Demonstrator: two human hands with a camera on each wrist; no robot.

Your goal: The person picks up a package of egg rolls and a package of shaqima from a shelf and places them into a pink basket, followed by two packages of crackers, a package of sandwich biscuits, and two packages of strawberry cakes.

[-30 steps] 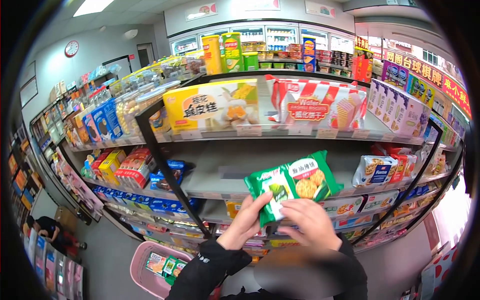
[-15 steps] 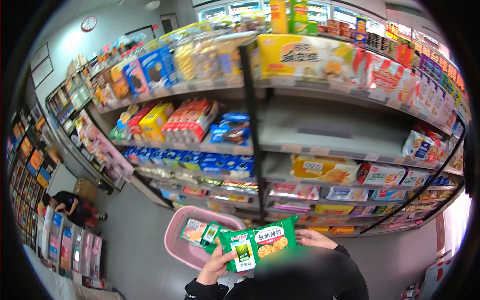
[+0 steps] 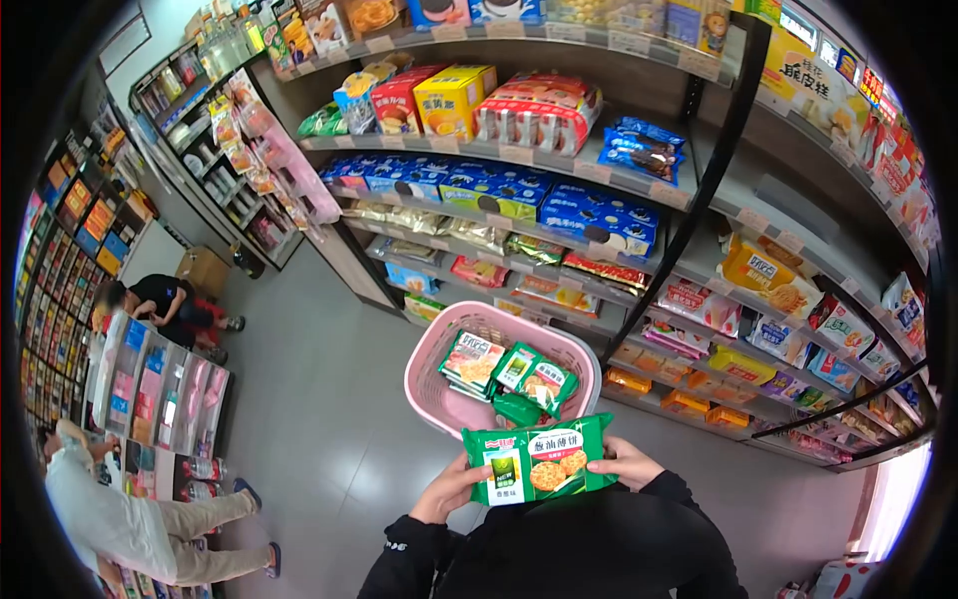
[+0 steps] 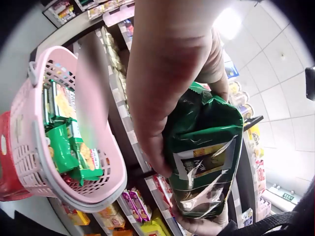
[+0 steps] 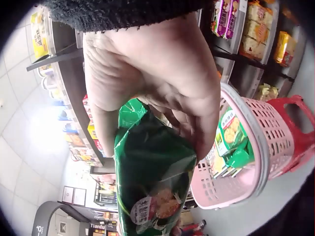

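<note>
Between my two hands is a green packet of biscuits [image 3: 519, 439] with round crackers printed on its front. My left hand [image 3: 444, 489] grips its left end, thumb over the front. At the right end, my right hand [image 3: 634, 463] holds it the same way. Both wrist views show the packet's crinkled wrapper [image 4: 204, 147] within the fingers. Just beyond the packet stands a pink basket [image 3: 427, 374], its near rim partly hidden behind the packet. Inside lie more green packets [image 3: 534, 377] and a stack of packets with a pale orange front [image 3: 469, 359].
Shelves of boxed and bagged snacks [image 3: 539, 110] rise behind the basket and curve to the right. Blue biscuit boxes [image 3: 599, 218] line a lower shelf. To the left, one person [image 3: 165, 304] sits and another [image 3: 150, 514] stands beside a low display rack [image 3: 165, 384].
The packet has come down from the shelf front to just before the basket, with both hands now at its ends. The head view has tilted down and turned left.
</note>
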